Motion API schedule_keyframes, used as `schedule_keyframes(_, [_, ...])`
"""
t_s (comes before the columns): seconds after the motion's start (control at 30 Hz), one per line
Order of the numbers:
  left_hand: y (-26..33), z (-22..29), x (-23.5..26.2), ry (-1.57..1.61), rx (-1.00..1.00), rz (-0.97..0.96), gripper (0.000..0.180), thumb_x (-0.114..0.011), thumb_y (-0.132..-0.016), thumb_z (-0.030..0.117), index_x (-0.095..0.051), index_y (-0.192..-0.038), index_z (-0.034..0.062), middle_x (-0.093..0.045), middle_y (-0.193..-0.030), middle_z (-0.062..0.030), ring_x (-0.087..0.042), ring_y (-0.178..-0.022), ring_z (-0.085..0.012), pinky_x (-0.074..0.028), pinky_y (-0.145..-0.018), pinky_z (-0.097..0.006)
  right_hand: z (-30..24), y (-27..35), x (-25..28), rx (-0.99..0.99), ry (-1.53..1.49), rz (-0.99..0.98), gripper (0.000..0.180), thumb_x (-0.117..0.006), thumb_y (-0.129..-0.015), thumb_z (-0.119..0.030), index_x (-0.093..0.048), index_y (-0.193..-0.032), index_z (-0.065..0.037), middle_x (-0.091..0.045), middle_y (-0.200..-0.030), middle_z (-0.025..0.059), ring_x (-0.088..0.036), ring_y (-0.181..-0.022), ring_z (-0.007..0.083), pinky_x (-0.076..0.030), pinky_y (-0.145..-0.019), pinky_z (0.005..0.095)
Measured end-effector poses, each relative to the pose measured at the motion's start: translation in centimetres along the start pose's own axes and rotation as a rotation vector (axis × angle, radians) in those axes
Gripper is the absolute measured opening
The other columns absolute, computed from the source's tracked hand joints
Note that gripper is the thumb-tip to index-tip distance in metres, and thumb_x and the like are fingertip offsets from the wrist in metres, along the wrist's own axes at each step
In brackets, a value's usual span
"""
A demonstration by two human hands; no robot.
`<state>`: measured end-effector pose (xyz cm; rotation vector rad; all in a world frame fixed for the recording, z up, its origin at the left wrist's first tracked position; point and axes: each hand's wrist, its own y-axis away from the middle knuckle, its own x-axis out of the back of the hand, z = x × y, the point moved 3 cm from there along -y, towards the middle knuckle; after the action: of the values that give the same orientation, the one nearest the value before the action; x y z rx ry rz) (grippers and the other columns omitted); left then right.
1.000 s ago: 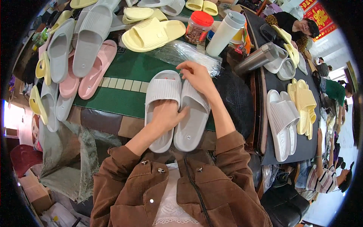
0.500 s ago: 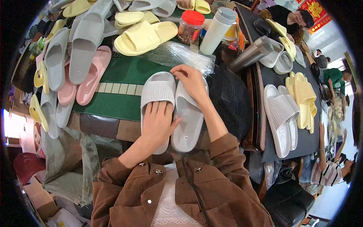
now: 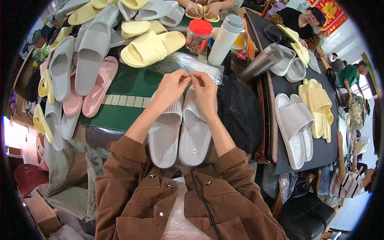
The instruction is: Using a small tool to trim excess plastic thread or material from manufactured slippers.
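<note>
Covering the green table [image 3: 132, 86], slippers [image 3: 180, 132] crowd a busy workroom.

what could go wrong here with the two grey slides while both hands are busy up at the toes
The pair of grey slides lies with its heels past the table edge, over the lap; neither the left hand nor the right hand pins them, so they might slip off. The clear plastic bag just beyond the fingertips could get dragged along.
</note>
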<state>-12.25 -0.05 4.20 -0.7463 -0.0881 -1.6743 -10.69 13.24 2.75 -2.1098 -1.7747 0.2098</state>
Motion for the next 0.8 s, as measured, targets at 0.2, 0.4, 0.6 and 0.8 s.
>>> schedule_keyframes(0.2, [0.4, -0.6, -1.0, 0.183, 0.155, 0.007, 0.016, -0.056, -0.09, 0.012, -0.06, -0.092, -0.0031, -0.062, -0.073, -0.0067, -0.054, -0.063, -0.0105, -0.044, -0.058, -0.026, -0.3, 0.0, 0.2, 0.1, 0.03, 0.023, 0.012, -0.061, -0.084, -0.002, -0.068, -0.094, -0.001, -0.065, -0.086, 0.0109, -0.062, -0.073, 0.0179, -0.049, -0.066, 0.0279])
schedule_keyframes(0.4, [0.6, -1.2, -0.9, 0.368, 0.198, -0.004, 0.016, -0.057, -0.089, 0.012, -0.061, -0.095, -0.0024, -0.063, -0.077, -0.0052, -0.056, -0.067, -0.0098, -0.044, -0.06, -0.024, -1.3, 0.2, 0.3, 0.171, 0.095, 0.021, 0.013, -0.061, -0.083, -0.001, -0.069, -0.093, -0.002, -0.064, -0.086, 0.0106, -0.062, -0.074, 0.0198, -0.049, -0.066, 0.0291])
schedule_keyframes(0.6, [0.8, -1.8, -1.0, 0.374, 0.215, 0.011, 0.015, -0.06, -0.088, 0.01, -0.061, -0.094, -0.0029, -0.064, -0.076, -0.0062, -0.057, -0.067, -0.0106, -0.046, -0.062, -0.025, -1.1, 0.3, 0.1, 0.197, 0.109, 0.009, 0.014, -0.061, -0.082, -0.001, -0.069, -0.094, -0.003, -0.064, -0.086, 0.0116, -0.062, -0.075, 0.0219, -0.049, -0.066, 0.03])
schedule_keyframes(0.8, [0.8, -1.3, -0.9, 0.414, 0.216, 0.042, 0.012, -0.059, -0.089, 0.01, -0.06, -0.09, -0.0014, -0.061, -0.076, -0.0026, -0.054, -0.066, -0.0073, -0.043, -0.06, -0.022, -1.0, 0.2, 0.3, 0.218, 0.163, 0.01, 0.016, -0.061, -0.082, 0.0, -0.07, -0.095, -0.004, -0.062, -0.09, 0.0114, -0.062, -0.075, 0.022, -0.049, -0.066, 0.03])
